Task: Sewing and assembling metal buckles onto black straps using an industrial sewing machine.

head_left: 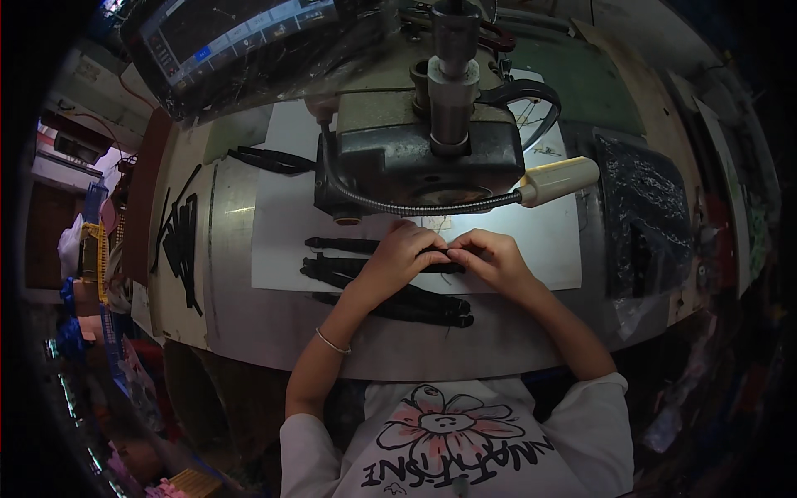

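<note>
Under the machine head, my left hand [407,253] and my right hand [493,259] meet with thumbs and forefingers pinched together. Between their fingertips is the end of a black strap [452,267], mostly covered by the fingers. Other black straps [332,270] lie side by side beneath and left of my left hand, reaching past the edge of the white sheet [281,217]. A nearer bundle of black straps [419,305] rests on the metal table [274,328], below my wrists.
Just above my hands hangs a dark machine head [415,162] with a metal spindle; a white lamp [564,181] on a flexible neck juts right. A plastic-covered screen [249,41] stands far left. Black strips [178,241] lie left, and a clear bag [646,216] of black material lies right.
</note>
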Motion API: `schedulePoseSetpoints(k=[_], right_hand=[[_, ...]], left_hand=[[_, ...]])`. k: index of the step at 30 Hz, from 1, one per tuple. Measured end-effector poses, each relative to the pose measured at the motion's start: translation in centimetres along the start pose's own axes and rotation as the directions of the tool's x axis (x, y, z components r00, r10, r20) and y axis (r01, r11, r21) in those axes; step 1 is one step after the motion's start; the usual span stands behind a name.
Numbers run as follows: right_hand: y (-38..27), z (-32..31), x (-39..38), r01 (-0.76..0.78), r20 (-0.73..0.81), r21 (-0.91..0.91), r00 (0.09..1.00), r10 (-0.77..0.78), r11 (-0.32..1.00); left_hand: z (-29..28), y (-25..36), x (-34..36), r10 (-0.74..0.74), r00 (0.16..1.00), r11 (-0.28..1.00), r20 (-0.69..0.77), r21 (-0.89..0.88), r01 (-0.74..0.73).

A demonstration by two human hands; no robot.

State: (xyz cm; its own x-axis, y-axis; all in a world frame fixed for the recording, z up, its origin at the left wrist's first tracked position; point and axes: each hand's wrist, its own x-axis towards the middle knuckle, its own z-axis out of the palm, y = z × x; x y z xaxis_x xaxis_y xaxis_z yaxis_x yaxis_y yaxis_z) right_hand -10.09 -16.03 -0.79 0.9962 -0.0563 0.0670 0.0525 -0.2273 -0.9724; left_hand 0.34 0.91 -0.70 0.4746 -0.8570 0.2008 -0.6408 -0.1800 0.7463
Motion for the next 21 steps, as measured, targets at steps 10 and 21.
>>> schedulePoseSetpoints(k=[10,21], right_hand=[[1.8,-1.9,5.5,-0.358,0.024,0.238,0.932,0.363,0.903],[1.1,-2.0,6.9,-0.459,-0.041,0.034,0.887,0.461,0.888]], left_hand=[[0.0,-2.8,0.3,0.243,0.942,0.891,-0.231,0.437,-0.123],[0.3,-4.6,0.7,0.378,0.923,0.753,-0.075,0.606,-0.259]])
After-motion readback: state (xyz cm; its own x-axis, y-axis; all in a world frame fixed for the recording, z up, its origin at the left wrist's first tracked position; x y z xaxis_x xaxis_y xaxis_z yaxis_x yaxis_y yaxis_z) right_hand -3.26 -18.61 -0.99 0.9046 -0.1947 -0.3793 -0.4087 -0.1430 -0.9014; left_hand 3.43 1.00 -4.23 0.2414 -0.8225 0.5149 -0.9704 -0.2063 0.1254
